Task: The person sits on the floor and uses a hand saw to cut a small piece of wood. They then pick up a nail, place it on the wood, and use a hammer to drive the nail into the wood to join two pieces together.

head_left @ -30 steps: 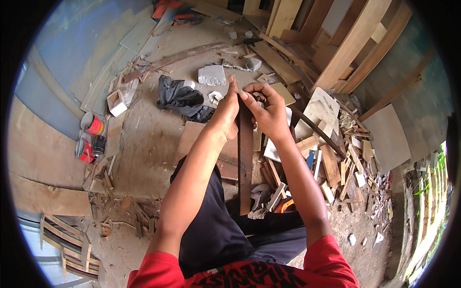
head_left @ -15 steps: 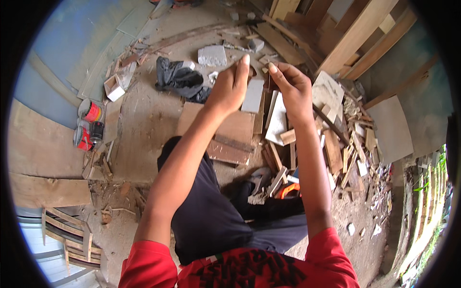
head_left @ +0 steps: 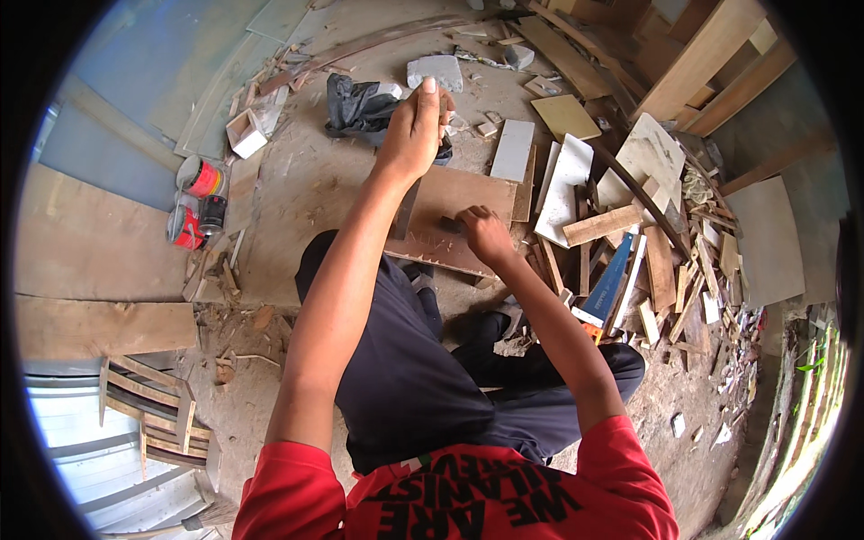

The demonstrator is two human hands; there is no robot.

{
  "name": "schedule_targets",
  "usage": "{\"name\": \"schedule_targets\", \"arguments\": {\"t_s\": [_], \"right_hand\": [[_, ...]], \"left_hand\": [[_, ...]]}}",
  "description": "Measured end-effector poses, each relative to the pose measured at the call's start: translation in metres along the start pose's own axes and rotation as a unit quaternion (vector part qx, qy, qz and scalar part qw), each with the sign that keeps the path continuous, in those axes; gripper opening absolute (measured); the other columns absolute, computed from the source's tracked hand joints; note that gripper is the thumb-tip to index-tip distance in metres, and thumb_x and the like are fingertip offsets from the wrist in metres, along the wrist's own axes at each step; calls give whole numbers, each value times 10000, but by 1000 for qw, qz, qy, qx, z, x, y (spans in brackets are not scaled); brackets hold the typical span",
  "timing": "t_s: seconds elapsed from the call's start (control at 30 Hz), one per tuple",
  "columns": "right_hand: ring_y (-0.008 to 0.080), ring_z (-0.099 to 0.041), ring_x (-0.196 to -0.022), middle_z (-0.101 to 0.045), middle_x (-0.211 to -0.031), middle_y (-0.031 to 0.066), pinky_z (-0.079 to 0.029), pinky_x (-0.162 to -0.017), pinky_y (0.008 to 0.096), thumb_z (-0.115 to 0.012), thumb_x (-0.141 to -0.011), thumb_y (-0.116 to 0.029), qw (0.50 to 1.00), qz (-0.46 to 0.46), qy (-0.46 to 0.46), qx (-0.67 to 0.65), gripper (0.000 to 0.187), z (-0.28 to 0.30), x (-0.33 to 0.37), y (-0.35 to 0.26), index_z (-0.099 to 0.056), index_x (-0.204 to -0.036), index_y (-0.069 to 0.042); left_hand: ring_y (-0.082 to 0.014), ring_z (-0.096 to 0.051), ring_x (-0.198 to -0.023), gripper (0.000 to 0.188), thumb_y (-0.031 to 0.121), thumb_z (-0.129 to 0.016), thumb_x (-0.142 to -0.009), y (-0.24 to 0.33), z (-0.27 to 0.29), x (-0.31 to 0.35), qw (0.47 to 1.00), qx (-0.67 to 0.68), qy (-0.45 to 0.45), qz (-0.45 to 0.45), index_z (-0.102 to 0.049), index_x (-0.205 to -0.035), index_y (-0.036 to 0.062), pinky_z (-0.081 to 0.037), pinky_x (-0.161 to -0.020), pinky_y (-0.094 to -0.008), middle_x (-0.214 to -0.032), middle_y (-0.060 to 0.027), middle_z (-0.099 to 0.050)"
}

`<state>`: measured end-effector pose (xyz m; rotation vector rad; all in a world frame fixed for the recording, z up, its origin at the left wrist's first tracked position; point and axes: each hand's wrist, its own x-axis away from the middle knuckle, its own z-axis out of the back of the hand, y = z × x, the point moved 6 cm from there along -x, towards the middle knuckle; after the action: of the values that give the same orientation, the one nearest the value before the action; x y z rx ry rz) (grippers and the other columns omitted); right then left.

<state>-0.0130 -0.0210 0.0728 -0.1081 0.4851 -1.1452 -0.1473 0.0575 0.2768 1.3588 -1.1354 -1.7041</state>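
My left hand point(head_left: 416, 133) is raised over the far edge of a brown wooden board point(head_left: 463, 193), thumb up and fingers curled closed. What it pinches, if anything, is hidden. Below its wrist a dark wooden strip point(head_left: 405, 214) shows on the board's left part. Lower and to the right, my right hand point(head_left: 487, 235) is at the board with bent fingers. They close on a short dark piece point(head_left: 450, 223) that juts out to the left. I cannot tell what this piece is. The board lies in front of my bent legs.
A handsaw point(head_left: 610, 281) with a blue blade lies right of the board, by heaped wood scraps point(head_left: 670, 270). White panels point(head_left: 511, 151), a black plastic bag point(head_left: 351, 106) and a pale block point(head_left: 436, 72) lie beyond. Paint cans point(head_left: 200, 177) stand left, near a small box point(head_left: 245, 133).
My right hand has left its raised place beside the left hand and come down to the board. My left hand stays raised. The view has shifted, and the saw's blade now shows.
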Motion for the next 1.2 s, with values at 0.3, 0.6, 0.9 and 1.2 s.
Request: {"name": "schedule_targets", "arguments": {"t_s": [0.3, 0.6, 0.9, 1.2], "right_hand": [[332, -598, -1158, -629, -1207, 152, -480, -993, 413, -617, -896, -146, 999, -23, 4, -31, 315, -8, 31, 8, -639, -1190, -33], [333, -685, -964, -669, -1095, 183, -548, -829, 376, -756, -842, -67, 927, -65, 304, -210, 332, 198, -3, -36, -647, -1144, 17], [339, -682, -969, -658, -1116, 162, -562, -818, 392, -766, -820, -64, 967, 13, 225, -118, 368, 294, 13, -88, -648, -1164, -12], [349, -695, -971, -682, -1100, 174, -557, -816, 385, -769, -835, -122, 973, -53, 182, -133, 336, 288, 21, -60, -666, -1125, 13]], "left_hand": [[-72, -477, -660, 507, 476, -390, -1065, -17, -11, -4, 997, 76, -4, 8, -581, -905, 34, -405, -600, -246, -729, -13, -524], [-81, -511, -701, 411, 409, -759, -878, 22, -33, 11, 986, 27, -43, -156, -628, -1042, 55, -436, -627, -261, -821, 11, -599], [-64, -510, -765, 476, 349, -861, -778, 72, -47, 28, 977, 15, -174, -123, -600, -1045, 54, -450, -671, -253, -804, 11, -603], [-121, -574, -919, 615, 509, -768, -826, 61, -69, 19, 946, -98, -309, 4, -512, -1167, 66, -464, -824, -305, -923, -69, -623]]}}
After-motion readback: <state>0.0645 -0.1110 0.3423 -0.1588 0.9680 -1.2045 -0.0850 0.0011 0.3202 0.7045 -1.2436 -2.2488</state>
